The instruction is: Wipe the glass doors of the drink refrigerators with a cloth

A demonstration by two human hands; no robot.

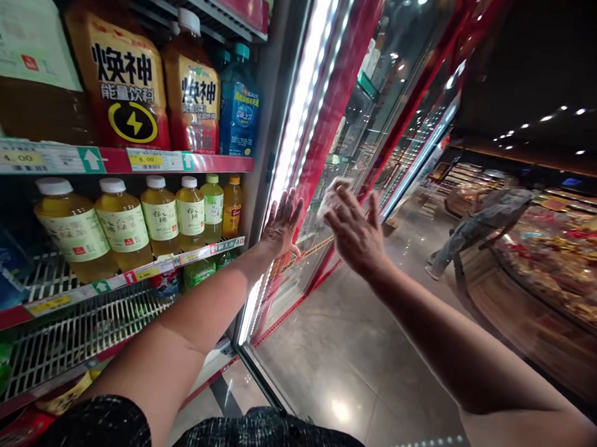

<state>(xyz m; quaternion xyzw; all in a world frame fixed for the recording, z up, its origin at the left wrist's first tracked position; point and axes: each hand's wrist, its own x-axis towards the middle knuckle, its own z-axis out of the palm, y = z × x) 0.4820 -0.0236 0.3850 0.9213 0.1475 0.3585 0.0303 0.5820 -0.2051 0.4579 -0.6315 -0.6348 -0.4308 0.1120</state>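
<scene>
Bottom edge, nearest of all, a black, white-flecked fabric shirt! Over on the left, plastic bottles of yellow drink with pale green labels line a shelf. Centre frame, and here's the left hand, empty, fingers fanned wide beside a bright white strip light; contact, can't tell. Just right, the right hand, fingers stretched out, has a crumpled white cloth at the red-framed glass door. Far right, blurred, a person in greyish clothes leans forward.
</scene>
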